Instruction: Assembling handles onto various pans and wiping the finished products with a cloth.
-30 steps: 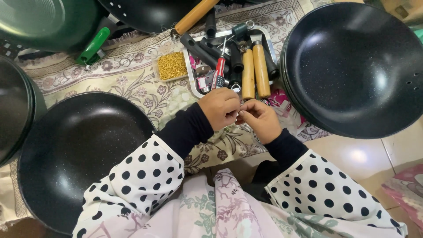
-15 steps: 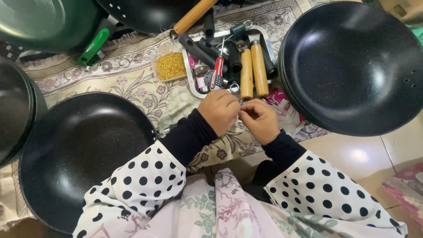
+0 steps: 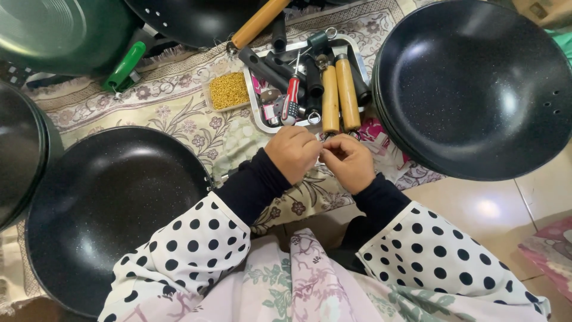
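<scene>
Left hand: curled, fingers bent inward; held just near of the tray, fingertips brought against those of the other hand.
Right hand: curled likewise, thumb and forefinger pinched toward the left hand; the two hands are met at the fingertips.
Held item: something very small is pinched between the two hands; its kind cannot be told, being hidden by the fingers.
Metal tray: placed just far of the hands on the patterned mat; loose handles and tools are laid in it.
Wooden handles: two, laid side by side at the right of the tray, ends pointed toward the hands.
Red-handled screwdriver: laid in the tray, left of the wooden handles.
Black handles: several, stacked at the tray's far part.
Yellow dish: small container of fine yellow pieces, touching the tray's left edge.
Left pan: black, speckled, set on the mat left of the arms.
Right pans: black, stacked, right of the tray.
Sleeves: dark cuffs, white with black dots above.
</scene>
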